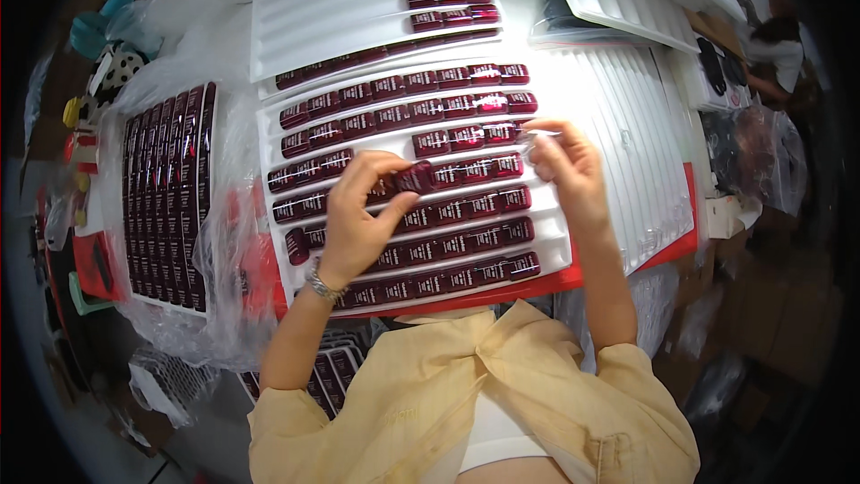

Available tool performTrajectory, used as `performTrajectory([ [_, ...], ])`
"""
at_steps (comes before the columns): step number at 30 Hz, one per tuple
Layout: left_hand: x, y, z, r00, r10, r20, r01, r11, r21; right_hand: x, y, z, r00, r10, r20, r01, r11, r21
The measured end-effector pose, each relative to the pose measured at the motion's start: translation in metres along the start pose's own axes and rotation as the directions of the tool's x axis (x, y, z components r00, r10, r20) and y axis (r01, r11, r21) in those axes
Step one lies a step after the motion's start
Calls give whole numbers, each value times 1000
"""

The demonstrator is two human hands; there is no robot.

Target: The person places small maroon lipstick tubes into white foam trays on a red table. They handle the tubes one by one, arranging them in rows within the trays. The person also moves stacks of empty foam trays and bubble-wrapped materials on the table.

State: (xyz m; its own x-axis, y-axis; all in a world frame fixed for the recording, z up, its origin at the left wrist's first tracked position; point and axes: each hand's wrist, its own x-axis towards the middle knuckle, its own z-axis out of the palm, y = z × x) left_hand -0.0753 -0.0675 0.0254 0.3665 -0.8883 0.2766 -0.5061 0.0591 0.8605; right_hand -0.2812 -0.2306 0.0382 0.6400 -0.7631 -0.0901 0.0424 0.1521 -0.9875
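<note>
**Dark red pieces on a ribbed white tray**

The left hand (358, 215) grasps a small dark red block (415, 177) between thumb and fingertips, holding it just above the middle rows of the ribbed white tray (555, 251). A metal bracelet (322, 285) sits on that wrist. The right hand (569, 166) is raised over the tray's right edge, its fingers pinched on a bit of clear film (540, 136); what else it may hold cannot be told.

The tray carries row upon row of matching dark red blocks (466, 233), lying flat in its grooves and touching end to end; the rows near its left edge are shorter, with one block (296, 245) turned upright at the left end. A red board (667, 251) shows under the tray's near and right edges. Toward the counter's far edge a second white tray (340, 9) overlaps the first, filled only along its right side. Empty ribbed trays (627, 125) lie toward the counter's right edge. At the left edge a packed block of the same pieces (170, 197) rests in clear plastic wrap (224, 251). The person wears a pale yellow shirt (448, 394)
</note>
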Motion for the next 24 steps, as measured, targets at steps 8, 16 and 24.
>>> performTrajectory([
  [8,-16,9,11,983,99,-154,-93,995,44,-12,-2,82,945,-39,324,203,848,-491],
  [16,21,-24,-16,997,44,58,-65,888,456,-2,-1,33,990,55,126,-40,991,-124],
  [24,13,-45,-53,997,-3,80,-45,808,587,-4,-4,27,998,20,-64,-27,994,-108],
])
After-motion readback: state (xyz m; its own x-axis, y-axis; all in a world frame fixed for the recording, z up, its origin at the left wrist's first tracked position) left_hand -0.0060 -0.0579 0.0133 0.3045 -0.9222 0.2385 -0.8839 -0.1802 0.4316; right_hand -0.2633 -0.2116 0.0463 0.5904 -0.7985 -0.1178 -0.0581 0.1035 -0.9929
